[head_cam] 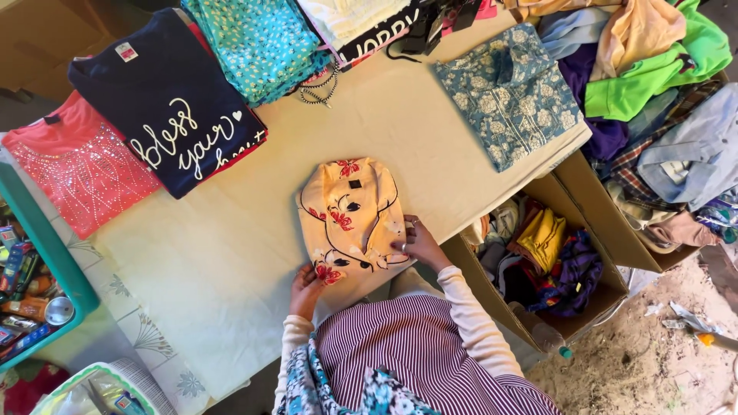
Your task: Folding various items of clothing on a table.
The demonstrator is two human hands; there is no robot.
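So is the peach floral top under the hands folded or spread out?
Folded: the peach floral top lies as a compact bundle, left hand and right hand on its edges.

One head-worn view looks steeply down on the table [231, 253].

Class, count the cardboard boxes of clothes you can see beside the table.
2. One cardboard box stands by the table's right edge, near the person's right hand; a second box sits behind it, heaped with clothes. Others may lie out of view.
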